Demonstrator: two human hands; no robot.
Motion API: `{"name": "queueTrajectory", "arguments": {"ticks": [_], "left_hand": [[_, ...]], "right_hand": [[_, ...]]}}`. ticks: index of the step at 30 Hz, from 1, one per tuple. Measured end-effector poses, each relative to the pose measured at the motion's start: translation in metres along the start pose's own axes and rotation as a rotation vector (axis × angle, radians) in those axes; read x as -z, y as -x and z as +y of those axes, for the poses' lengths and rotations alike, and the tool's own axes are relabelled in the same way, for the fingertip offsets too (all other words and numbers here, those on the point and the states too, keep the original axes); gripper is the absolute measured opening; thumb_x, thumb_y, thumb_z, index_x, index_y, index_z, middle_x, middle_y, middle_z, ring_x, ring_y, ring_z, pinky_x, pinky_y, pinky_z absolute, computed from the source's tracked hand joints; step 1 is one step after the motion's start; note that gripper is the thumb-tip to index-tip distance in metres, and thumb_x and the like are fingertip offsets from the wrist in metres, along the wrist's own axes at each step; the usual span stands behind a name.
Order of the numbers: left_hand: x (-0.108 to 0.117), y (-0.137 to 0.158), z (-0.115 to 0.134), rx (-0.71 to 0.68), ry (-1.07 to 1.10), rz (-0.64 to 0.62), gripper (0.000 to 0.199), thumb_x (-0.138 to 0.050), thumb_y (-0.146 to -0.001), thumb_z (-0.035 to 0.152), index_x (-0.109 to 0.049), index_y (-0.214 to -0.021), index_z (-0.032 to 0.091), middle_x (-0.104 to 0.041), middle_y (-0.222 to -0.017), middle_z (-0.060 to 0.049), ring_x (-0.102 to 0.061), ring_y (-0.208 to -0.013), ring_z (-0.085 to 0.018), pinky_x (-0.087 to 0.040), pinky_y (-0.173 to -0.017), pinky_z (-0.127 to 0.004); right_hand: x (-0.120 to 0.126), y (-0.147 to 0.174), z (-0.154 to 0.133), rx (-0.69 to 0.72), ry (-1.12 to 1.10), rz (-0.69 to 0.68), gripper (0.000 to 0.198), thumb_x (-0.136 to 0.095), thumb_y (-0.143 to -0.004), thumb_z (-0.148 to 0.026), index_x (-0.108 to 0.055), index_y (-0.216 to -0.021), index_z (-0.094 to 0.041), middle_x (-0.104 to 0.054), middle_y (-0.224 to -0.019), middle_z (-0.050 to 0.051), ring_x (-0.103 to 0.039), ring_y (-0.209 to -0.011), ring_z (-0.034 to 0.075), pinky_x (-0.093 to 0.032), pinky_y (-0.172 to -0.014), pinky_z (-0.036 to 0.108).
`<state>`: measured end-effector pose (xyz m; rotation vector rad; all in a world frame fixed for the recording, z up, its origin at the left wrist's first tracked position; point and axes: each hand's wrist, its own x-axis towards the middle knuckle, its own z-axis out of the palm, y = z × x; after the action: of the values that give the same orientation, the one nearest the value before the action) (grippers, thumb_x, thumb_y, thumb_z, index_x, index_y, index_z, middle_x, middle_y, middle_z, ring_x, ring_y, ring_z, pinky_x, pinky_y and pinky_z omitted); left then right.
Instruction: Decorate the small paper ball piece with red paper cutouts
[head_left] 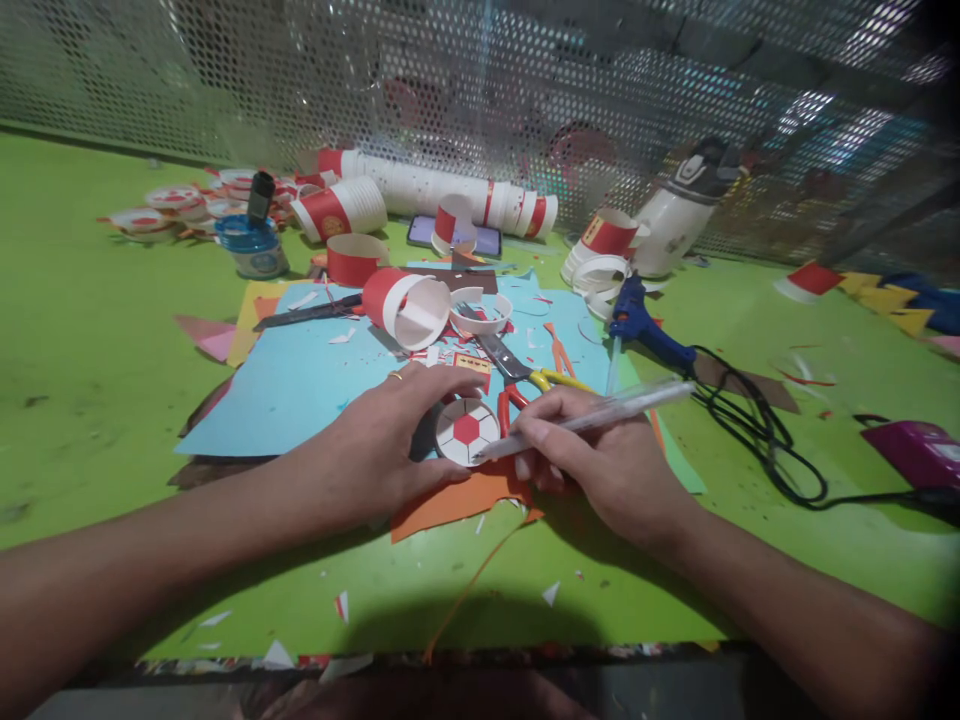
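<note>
My left hand [390, 430] curves round a small white paper disc [450, 425], thumb at its lower edge and fingers at its upper edge, gripping it. On the disc are a red hexagon and dark lines, like a football. In my right hand [585, 440] is a clear-barrelled pen [615, 408], its tip touching the lower right of the disc. Orange paper [435, 512] lies beneath. Just beyond are scissors [510, 365] with red and yellow handles and a red and white paper cup [409, 308] on its side.
Blue paper [285, 400] covered in scraps lies on the green table. A blue glue gun [645, 325] with a looping black cord [757, 440] is at right. Stacked paper cups [450, 190], a phone [489, 240], a blue tub [251, 247] and a flask [682, 215] stand toward the mesh wall.
</note>
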<state>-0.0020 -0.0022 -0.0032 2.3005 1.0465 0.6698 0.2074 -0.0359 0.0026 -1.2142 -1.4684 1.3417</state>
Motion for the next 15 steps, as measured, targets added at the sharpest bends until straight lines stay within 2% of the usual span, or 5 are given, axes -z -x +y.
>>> {"name": "queueTrajectory", "arguments": {"ticks": [5,8,10,12,15], "left_hand": [[-0.001,0.001,-0.002,0.011,0.021,0.007,0.057,-0.07,-0.074,0.032,-0.052,-0.126,0.02,-0.062,-0.126,-0.009,-0.058,-0.114,-0.025,-0.047,-0.095,-0.039],[0.0,0.002,-0.001,0.021,0.04,-0.007,0.056,-0.069,-0.074,0.032,-0.051,-0.126,0.022,-0.062,-0.126,-0.008,-0.058,-0.113,-0.026,-0.047,-0.095,-0.04],[0.002,0.002,0.001,0.013,0.058,-0.008,0.055,-0.068,-0.075,0.032,-0.051,-0.126,0.022,-0.061,-0.127,-0.009,-0.058,-0.115,-0.027,-0.047,-0.095,-0.042],[0.003,0.003,0.003,0.0,0.075,0.011,0.054,-0.067,-0.076,0.032,-0.05,-0.126,0.022,-0.061,-0.128,-0.01,-0.058,-0.115,-0.027,-0.047,-0.096,-0.042],[0.005,0.004,0.005,-0.022,0.099,0.038,0.055,-0.066,-0.078,0.031,-0.048,-0.128,0.02,-0.06,-0.129,-0.012,-0.058,-0.116,-0.027,-0.047,-0.096,-0.043]], "right_hand": [[0.009,-0.001,0.0,0.059,-0.207,0.072,0.017,-0.059,-0.09,-0.035,-0.063,-0.084,-0.02,-0.067,-0.06,-0.002,-0.053,-0.046,0.007,-0.04,-0.042,0.018],[0.016,-0.003,-0.008,0.196,-0.18,0.201,0.019,-0.057,-0.091,-0.038,-0.065,-0.091,-0.021,-0.067,-0.066,-0.001,-0.056,-0.053,0.01,-0.044,-0.047,0.021],[0.021,-0.006,-0.012,0.291,-0.03,0.33,0.02,-0.057,-0.091,-0.039,-0.066,-0.095,-0.022,-0.068,-0.075,0.0,-0.06,-0.063,0.012,-0.048,-0.056,0.024],[0.028,-0.009,-0.013,0.319,0.219,0.433,0.022,-0.058,-0.09,-0.039,-0.067,-0.101,-0.022,-0.069,-0.085,0.003,-0.062,-0.073,0.014,-0.051,-0.066,0.029],[0.041,-0.019,-0.008,0.373,0.584,0.448,0.031,-0.057,-0.088,-0.034,-0.062,-0.115,-0.02,-0.069,-0.103,0.008,-0.064,-0.088,0.021,-0.051,-0.08,0.038]]}}
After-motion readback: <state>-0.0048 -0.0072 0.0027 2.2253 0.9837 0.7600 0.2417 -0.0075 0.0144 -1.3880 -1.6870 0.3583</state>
